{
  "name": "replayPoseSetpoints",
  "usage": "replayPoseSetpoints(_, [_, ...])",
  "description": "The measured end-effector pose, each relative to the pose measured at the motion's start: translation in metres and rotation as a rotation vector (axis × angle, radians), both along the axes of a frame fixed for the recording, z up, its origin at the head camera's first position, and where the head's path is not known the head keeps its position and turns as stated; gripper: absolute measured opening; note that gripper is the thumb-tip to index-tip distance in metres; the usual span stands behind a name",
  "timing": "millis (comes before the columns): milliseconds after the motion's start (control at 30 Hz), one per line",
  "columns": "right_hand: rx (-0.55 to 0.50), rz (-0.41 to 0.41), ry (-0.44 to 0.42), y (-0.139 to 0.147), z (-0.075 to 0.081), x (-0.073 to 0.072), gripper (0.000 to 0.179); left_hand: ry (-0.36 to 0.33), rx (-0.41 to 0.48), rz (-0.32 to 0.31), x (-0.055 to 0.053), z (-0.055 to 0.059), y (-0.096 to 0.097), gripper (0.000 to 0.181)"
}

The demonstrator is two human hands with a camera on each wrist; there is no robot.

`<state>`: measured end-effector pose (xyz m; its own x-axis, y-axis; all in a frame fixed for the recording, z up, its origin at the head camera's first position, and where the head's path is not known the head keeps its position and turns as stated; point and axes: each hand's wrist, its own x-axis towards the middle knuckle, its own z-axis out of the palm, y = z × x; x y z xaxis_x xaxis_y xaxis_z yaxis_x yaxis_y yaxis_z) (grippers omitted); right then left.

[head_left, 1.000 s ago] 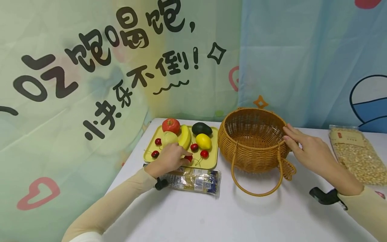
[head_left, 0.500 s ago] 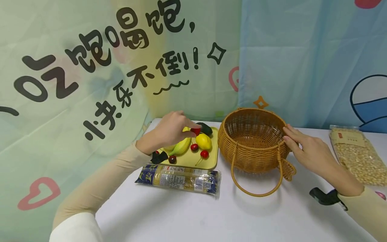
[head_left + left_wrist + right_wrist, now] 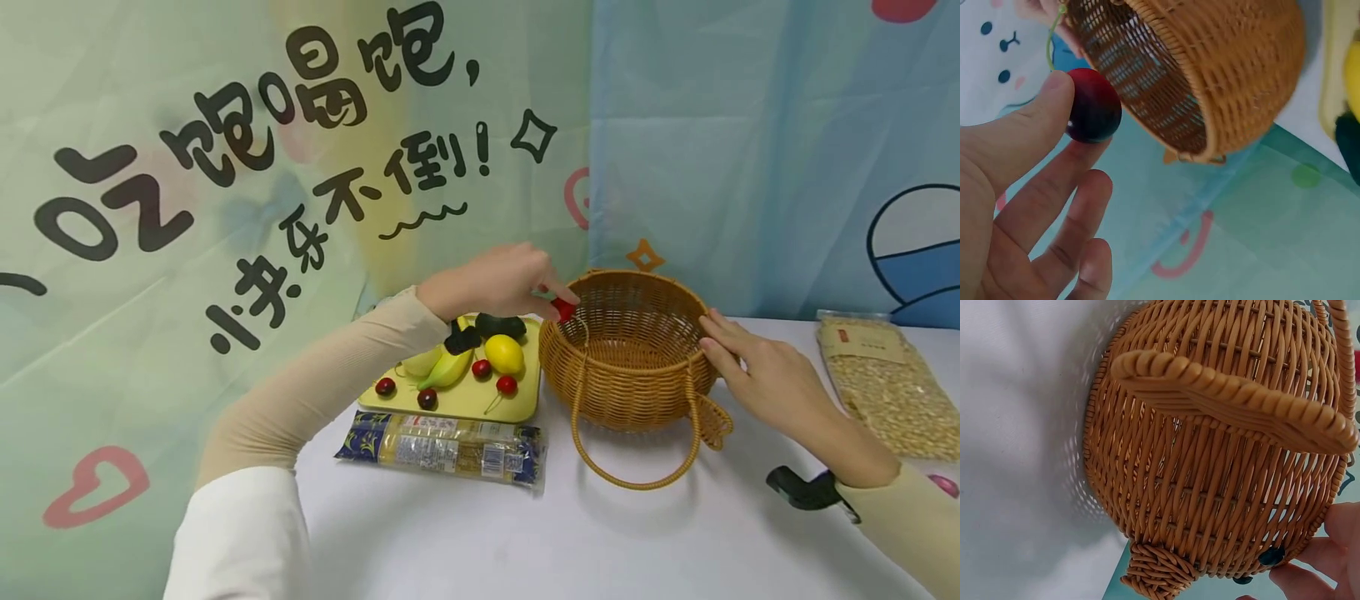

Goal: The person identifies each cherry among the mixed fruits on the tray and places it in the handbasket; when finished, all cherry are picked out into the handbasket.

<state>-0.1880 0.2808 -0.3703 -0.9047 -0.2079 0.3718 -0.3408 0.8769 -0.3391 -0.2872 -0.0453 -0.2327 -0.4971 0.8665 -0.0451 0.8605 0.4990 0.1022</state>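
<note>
The left hand [image 3: 502, 283] reaches over the tray [image 3: 465, 404], pinching a cherry [image 3: 1094, 107] at the basket's [image 3: 633, 392] left rim. The right hand [image 3: 776, 379] rests on the opposite rim, fingers extended. The left arm hides part of the tray.

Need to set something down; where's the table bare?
Bare: the white table in front of the pasta pack and wicker basket, between the sleeves. Crowded: the fruit-laden yellow tray, and the basket's rim, where the left hand holds a cherry and the right hand rests.
</note>
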Motion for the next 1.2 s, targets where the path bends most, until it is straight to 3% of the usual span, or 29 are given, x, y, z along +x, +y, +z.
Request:
replayPoseSetpoints(333, [-0.001,0.008,0.007,0.000,-0.002,0.000,0.053,0.013,-0.112,-0.041,-0.021,-0.004,0.080,0.036])
replayPoseSetpoints(500, [-0.006,0.010,0.014,0.000,-0.003,0.000,0.052,0.050,-0.190,-0.076,-0.030,-0.019,0.110,0.036])
replayPoseSetpoints(667, [-0.012,0.007,0.020,0.001,-0.002,0.000,0.051,0.015,-0.273,-0.059,-0.034,-0.036,0.137,0.033])
replayPoseSetpoints(800, [-0.009,0.009,0.025,0.003,-0.002,0.000,0.051,-0.022,-0.312,-0.054,-0.041,-0.047,0.151,0.029])
replayPoseSetpoints(1033, [-0.008,0.008,0.049,0.004,-0.003,0.000,0.050,-0.095,-0.309,0.011,-0.055,-0.071,0.162,0.030])
replayPoseSetpoints(1200, [-0.020,0.002,0.050,0.003,-0.002,0.000,0.049,-0.110,-0.309,-0.032,-0.061,-0.085,0.164,0.017])
